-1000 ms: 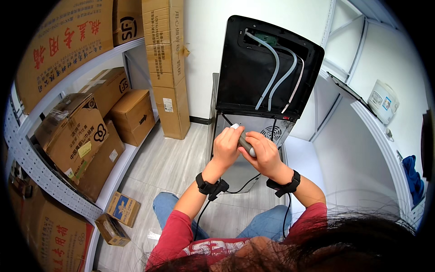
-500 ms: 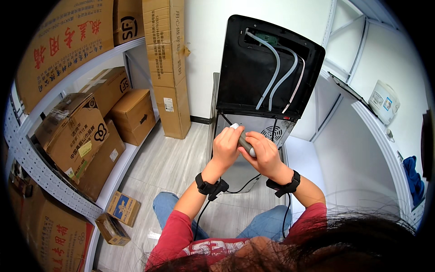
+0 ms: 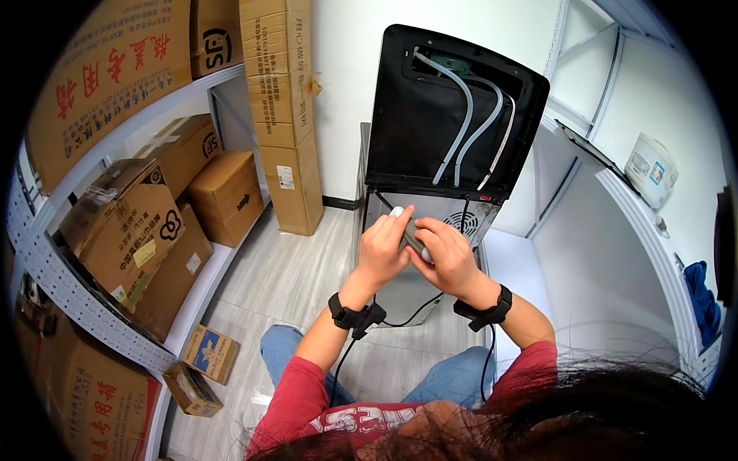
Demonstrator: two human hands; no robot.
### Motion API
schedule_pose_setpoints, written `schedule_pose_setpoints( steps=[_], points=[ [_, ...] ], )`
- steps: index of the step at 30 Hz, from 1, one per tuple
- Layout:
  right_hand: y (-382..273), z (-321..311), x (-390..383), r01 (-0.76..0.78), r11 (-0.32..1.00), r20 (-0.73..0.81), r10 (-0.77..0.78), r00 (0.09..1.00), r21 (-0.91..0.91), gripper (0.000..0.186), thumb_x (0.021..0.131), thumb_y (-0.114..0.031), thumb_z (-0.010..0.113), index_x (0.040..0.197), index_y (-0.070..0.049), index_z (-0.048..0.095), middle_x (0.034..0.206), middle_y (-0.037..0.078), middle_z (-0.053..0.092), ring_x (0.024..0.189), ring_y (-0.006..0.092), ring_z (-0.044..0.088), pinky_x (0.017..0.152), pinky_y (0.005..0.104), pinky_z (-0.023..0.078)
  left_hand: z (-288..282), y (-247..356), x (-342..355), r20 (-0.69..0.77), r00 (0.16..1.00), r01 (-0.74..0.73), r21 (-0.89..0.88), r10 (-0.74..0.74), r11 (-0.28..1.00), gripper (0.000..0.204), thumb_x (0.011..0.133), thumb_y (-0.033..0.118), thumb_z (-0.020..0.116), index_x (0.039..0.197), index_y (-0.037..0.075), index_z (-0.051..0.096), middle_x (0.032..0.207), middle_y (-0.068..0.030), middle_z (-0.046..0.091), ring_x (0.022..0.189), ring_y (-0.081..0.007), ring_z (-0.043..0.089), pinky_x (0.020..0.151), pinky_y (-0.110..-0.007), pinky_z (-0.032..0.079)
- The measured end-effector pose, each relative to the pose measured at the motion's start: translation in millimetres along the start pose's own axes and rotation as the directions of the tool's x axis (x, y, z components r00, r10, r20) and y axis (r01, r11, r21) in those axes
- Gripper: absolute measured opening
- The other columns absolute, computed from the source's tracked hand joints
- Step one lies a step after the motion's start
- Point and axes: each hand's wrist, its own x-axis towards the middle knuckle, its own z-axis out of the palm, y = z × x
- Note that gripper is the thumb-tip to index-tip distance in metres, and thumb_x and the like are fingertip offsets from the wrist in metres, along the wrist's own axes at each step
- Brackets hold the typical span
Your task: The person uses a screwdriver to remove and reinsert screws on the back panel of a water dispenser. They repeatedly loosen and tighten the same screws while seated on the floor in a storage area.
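Grip: our left hand [image 3: 382, 250] and right hand [image 3: 448, 263] share a grey rod-shaped piece with rounded white ends [image 3: 413, 237]; fingers closed round it on both sides, left near the upper white end, right near the lower.
Rod location: slanted, upper end to the left, below the upright black plastic panel [image 3: 419, 127], against the silver-grey metal cabinet [image 3: 406, 290] in our view. Contact with the cabinet: can't tell.
Slip risk: smooth-looking rod; if one hand lets go early or we twist unevenly, it could drop to the wood-look floor [image 3: 257, 265].
Snag risk: thin black wrist cables [image 3: 335, 376] trail from the black wrist straps [image 3: 492, 309]; a wide arm swing could tug them. The loose black cable [image 3: 421, 310] below our hands could catch too.
Hose risk: pale translucent hoses [image 3: 468, 115] hang down the panel; lifting our hands carelessly could pull them near the green circuit board [image 3: 453, 67].
In the way: our hands hide part of the cabinet face beside the round fan grille [image 3: 462, 223].
Left side: brown cardboard cartons [image 3: 223, 196] on the white metal shelf [image 3: 188, 315], tall brown carton [image 3: 286, 165] by the wall.
Right side: low white ledge [image 3: 513, 273] just beside the cabinet.
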Motion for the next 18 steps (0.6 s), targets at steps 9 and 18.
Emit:
schedule_pose_setpoints(
  steps=[9, 18],
  points=[
    [-14.9, -0.5, 8.8, -0.108, 0.991, 0.127, 0.118, 0.985, -0.085, 0.036, 0.074, -0.016, 0.074, 0.102, 0.0, 0.058, 0.1, 0.015, 0.059, 0.07, 0.0274, 0.06, 0.061, 0.0331, 0.05, -6.2, -3.3, -6.3, 0.009, 1.0, 0.022, 0.048, -0.023, 0.999, 0.058, 0.062, -0.004, 0.062, 0.12, -0.002, 0.057, 0.072, -0.0093, 0.053, 0.064, -0.0259, 0.053, 0.056, -0.036, 0.045],
    [-19.6, 1.2, 10.5, -0.083, 0.995, 0.119, 0.089, 0.989, -0.049, 0.036, 0.077, -0.018, 0.07, 0.107, 0.001, 0.059, 0.1, 0.017, 0.058, 0.072, 0.0271, 0.059, 0.066, 0.0348, 0.049, -7.2, -1.6, -9.7, -0.061, 0.998, 0.023, 0.037, -0.021, 0.999, 0.052, 0.06, -0.006, 0.062, 0.112, -0.001, 0.058, 0.072, -0.0099, 0.054, 0.064, -0.0278, 0.053, 0.055, -0.037, 0.044]
  ],
)
